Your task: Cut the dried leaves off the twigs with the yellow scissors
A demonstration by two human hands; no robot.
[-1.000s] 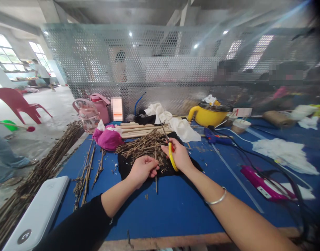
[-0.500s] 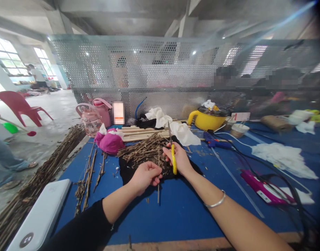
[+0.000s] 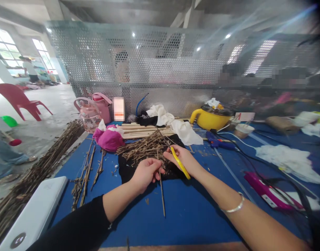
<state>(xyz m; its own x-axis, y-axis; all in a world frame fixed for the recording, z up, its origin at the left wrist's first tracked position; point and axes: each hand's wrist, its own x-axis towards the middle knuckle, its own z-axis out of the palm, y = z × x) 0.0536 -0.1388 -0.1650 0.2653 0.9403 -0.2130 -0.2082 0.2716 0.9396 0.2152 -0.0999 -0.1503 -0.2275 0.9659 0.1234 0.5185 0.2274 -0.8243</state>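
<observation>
My left hand pinches a thin dry stick, which points down toward the table's front edge. Just to its right, my right hand is closed round yellow-handled scissors; their blades point up and to the left. Behind both hands, a heap of dry brown twigs rests on a black cloth on the blue table.
A magenta cloth bundle, pale rods and a yellow pot stand behind. At right are a blue glue gun, cables and a magenta device. A white power bank lies at left.
The scissors have tilted to the left at their tips, with the yellow handles swinging right. The stick in my left hand reaches lower and leans more. The view has shifted slightly.
</observation>
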